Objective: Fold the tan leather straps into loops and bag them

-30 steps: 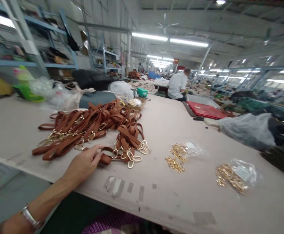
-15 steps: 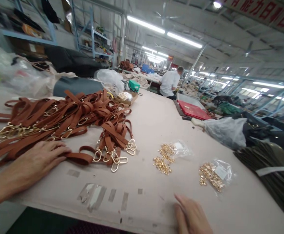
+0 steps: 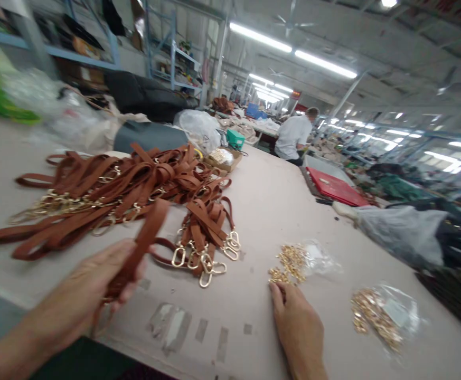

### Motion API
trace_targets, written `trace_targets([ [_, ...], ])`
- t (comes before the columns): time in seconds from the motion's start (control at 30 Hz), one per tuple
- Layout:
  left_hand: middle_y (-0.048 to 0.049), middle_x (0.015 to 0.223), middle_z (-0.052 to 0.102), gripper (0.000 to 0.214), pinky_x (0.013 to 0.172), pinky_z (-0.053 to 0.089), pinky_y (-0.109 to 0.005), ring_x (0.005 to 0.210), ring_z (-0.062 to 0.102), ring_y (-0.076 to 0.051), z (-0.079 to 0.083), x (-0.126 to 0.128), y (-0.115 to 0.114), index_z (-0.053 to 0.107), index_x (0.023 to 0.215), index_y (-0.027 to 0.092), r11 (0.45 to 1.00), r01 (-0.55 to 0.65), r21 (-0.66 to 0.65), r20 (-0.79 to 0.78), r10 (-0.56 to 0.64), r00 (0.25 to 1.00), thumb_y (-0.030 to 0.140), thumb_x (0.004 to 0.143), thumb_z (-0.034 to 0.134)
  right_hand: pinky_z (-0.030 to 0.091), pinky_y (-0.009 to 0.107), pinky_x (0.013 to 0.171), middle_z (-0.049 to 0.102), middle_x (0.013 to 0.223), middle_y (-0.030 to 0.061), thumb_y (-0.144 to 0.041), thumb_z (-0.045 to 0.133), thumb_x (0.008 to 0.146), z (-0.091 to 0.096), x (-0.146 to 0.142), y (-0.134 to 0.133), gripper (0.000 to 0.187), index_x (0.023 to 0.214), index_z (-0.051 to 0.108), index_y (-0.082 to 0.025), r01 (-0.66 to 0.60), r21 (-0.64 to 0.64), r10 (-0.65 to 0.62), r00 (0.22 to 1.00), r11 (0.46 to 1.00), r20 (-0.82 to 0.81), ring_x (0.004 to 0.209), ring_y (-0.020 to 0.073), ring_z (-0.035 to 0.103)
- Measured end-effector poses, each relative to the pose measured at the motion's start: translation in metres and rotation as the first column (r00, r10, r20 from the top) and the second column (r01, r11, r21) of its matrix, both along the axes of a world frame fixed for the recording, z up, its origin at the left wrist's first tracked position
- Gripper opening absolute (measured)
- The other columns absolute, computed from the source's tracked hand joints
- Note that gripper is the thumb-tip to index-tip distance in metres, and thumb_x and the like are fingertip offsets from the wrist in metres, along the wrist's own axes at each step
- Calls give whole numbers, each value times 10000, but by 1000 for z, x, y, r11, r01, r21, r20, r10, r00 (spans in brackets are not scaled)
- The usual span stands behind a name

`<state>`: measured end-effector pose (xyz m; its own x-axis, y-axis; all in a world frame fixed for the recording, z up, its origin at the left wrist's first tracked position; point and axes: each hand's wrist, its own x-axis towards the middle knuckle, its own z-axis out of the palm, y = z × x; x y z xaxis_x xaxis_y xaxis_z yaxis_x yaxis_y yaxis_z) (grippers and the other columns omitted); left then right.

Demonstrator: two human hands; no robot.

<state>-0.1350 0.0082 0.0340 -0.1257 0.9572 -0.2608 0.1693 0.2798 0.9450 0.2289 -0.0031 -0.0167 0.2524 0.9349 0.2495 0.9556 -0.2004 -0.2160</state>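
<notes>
Your left hand (image 3: 90, 274) is closed around a brown strap (image 3: 149, 232), near the front edge of the table (image 3: 262, 200); the strap's upper part rises above your fingers, and its lower end is blurred. Your right hand (image 3: 299, 322) is low at the table, its fingertips at the near side of a heap of small gold fittings (image 3: 292, 259); thumb and forefinger are close together, but I cannot tell if they grip a piece. Between your two hands, the pale tabletop carries several greyish patches of tape (image 3: 200, 331). To the right of your right hand lies a clear bag (image 3: 406, 311) with more gold fittings at its left part. Just beyond your left hand, to its right, is a small bunch of straps (image 3: 202, 221) with gold oval rings toward you; a bigger pile of straps (image 3: 111, 192) spreads farther behind this hand. At the back of this pile are a cardboard tray (image 3: 232, 164) and a green box (image 3: 235, 139). Well beyond your right hand lies a flat red item (image 3: 333, 186). Deeper in the room, a person in a white shirt (image 3: 292, 135) is near other tables, blue shelves (image 3: 172, 58) stand at left, and long ceiling lights (image 3: 260, 37) run into the distance.
</notes>
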Motion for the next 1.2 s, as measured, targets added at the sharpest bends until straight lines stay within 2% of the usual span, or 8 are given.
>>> trace_targets([
  [0.1, 27, 670, 575, 470, 399, 259, -145, 445, 375, -53, 12, 44, -7, 650, 1056, 148, 974, 109, -197, 526, 11, 850, 565, 906, 491, 460, 353, 596, 732, 854, 66, -483, 348, 946, -6, 4, 6, 397, 838, 642, -239, -18, -7, 19, 994, 1000, 109, 697, 276, 703],
  [0.23, -55, 785, 643, 312, 517, 389, -172, 618, 507, -106, 19, 67, -15, 713, 932, 124, 951, 224, -214, 712, -6, 702, 398, 878, 573, 480, 365, 603, 736, 845, 69, -532, 288, 933, -7, 10, -1, 467, 835, 640, -241, -94, 21, 92, 994, 995, 58, 707, 284, 711],
  [0.43, -11, 839, 631, 260, 638, 406, -166, 711, 508, -92, 8, 83, -33, 716, 1077, 170, 927, 370, -61, 610, -259, 749, 247, 841, 636, 540, 354, 705, 764, 821, 45, -642, 520, 773, 1, 20, -28, 451, 907, 720, -261, 64, -17, -65, 902, 998, -427, 759, 270, 726],
  [0.63, 55, 662, 587, 710, 453, 353, -195, 487, 467, -89, -10, 126, -36, 420, 1448, 189, 904, 424, -44, 428, -367, 826, 333, 795, 659, 592, 327, 720, 746, 759, 75, -649, 688, 703, 10, 9, -54, 506, 825, 724, -160, 124, 2, -59, 485, 992, -873, 764, 253, 715],
  [0.73, 53, 702, 616, 619, 424, 277, -203, 469, 434, -83, -6, 144, -37, 476, 1392, 203, 884, 465, -54, 357, -417, 836, 299, 797, 618, 600, 340, 761, 745, 808, 78, -587, 763, 683, 13, -3, -65, 455, 805, 724, -150, 99, 49, 17, 303, 994, -953, 858, 263, 718],
  [0.83, 21, 831, 680, 522, 520, 346, -218, 620, 534, -114, -2, 153, -42, 575, 1285, 210, 861, 506, -59, 308, -466, 829, 172, 765, 554, 586, 292, 667, 702, 694, 42, -546, 801, 668, 14, -16, -75, 410, 717, 695, -153, 127, 88, 67, 161, 988, -985, 703, 200, 692],
  [1.03, -63, 1049, 695, 572, 869, 484, -292, 991, 642, -192, -11, 166, -48, 558, 1251, 167, 840, 542, -12, 503, -463, 729, 139, 681, 610, 452, 198, 530, 587, 564, -39, -481, 748, 776, 1, -34, -91, 314, 804, 672, -178, 147, 229, 222, 64, 962, -973, 527, 100, 530],
  [1.2, -45, 882, 711, 265, 744, 502, -280, 829, 654, -190, -10, 172, -53, 673, 977, 152, 806, 591, 35, 507, -524, 684, 249, 731, 658, 507, 230, 584, 639, 534, -7, -448, 727, 805, -5, -43, -101, 286, 779, 724, -163, 75, 243, 232, 129, 967, -964, 531, 126, 602],
])
